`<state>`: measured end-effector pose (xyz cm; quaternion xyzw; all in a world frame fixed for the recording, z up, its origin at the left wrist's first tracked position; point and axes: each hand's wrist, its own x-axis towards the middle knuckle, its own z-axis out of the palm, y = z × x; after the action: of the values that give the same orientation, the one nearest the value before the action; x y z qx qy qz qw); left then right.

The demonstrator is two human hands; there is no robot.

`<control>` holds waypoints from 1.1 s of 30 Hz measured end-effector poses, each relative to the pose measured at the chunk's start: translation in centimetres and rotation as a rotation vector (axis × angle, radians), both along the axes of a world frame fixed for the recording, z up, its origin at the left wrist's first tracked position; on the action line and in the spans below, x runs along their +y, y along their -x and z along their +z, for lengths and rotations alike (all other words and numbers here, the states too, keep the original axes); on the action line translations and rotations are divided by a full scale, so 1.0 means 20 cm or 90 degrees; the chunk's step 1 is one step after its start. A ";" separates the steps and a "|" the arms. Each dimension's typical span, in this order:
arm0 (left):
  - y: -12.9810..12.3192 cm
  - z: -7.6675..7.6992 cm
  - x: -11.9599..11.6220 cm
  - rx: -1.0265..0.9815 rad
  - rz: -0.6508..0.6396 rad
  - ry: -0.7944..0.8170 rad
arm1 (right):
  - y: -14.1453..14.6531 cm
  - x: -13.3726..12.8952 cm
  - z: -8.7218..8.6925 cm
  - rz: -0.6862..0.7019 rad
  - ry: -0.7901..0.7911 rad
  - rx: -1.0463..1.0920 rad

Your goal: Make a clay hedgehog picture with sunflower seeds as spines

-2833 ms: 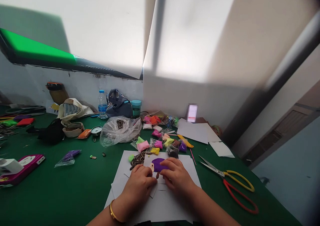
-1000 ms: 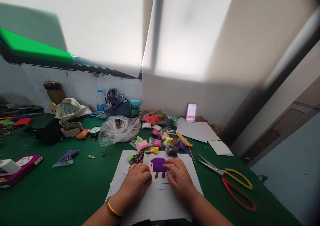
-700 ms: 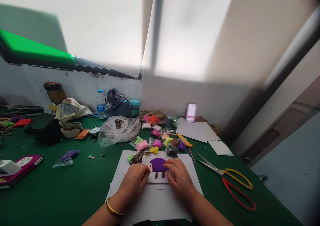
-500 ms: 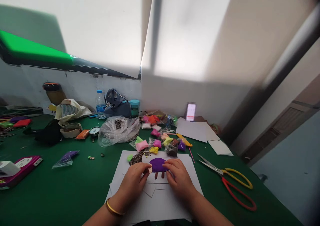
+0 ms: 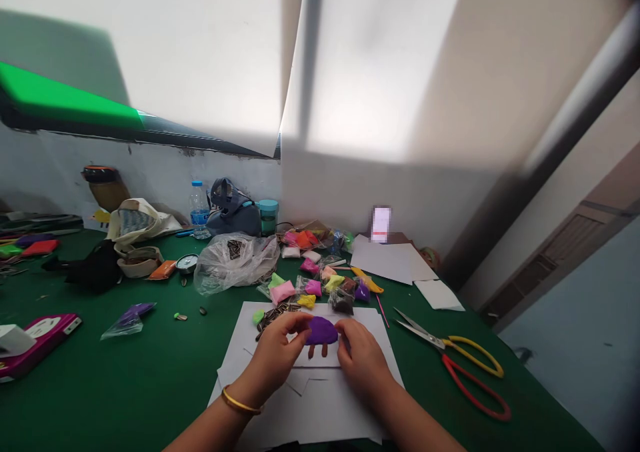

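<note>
A rounded piece of purple clay (image 5: 323, 331) lies flat on white paper (image 5: 333, 412), with two short brown clay strips (image 5: 325, 351) below it. My left hand (image 5: 283, 349) covers the clay's left edge, thumb and index finger drawn together; what is between them is hidden. At the opposite edge rests my right hand (image 5: 364, 355), its fingers curled and close together, their tips partly out of sight. Behind my left hand are striped sunflower seeds (image 5: 273, 320) and a small green clay lump (image 5: 258, 317).
Large scissors (image 5: 450, 352) lie spread to the right. Bagged coloured clay (image 5: 313, 287) and a plastic bag of seeds (image 5: 235, 262) sit behind the paper. A phone (image 5: 381, 224) stands against the wall. A magenta box (image 5: 45, 342) is at far left.
My left hand has shifted slightly up and right, over the clay's left edge. The small pale piece at its fingertips no longer shows. My right hand has moved slightly right.
</note>
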<state>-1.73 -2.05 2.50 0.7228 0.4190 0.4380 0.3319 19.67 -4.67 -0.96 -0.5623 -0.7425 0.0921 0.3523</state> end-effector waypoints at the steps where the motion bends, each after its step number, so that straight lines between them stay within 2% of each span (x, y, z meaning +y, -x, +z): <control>1: -0.01 -0.02 0.00 -0.006 0.002 -0.001 | 0.00 0.00 0.00 0.001 0.000 0.002; 7: 0.01 -0.11 -0.01 0.007 0.026 0.005 | 0.00 0.01 0.00 0.012 -0.008 0.008; 14: 0.03 -0.11 -0.04 0.053 0.026 -0.040 | 0.02 -0.01 0.03 0.017 -0.051 0.006; 21: -0.01 -0.12 -0.07 0.081 0.010 -0.185 | 0.13 -0.05 0.07 0.066 -0.124 0.063; 27: 0.00 -0.12 -0.08 0.105 0.007 -0.189 | 0.16 -0.06 0.07 0.090 -0.142 0.080; 33: 0.00 -0.09 -0.09 0.125 0.033 -0.186 | 0.12 -0.04 0.04 0.087 -0.103 0.088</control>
<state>-1.80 -3.82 0.72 0.7914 0.4001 0.4300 0.1695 17.22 -5.56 -0.18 -0.4726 -0.7578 0.0946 0.4398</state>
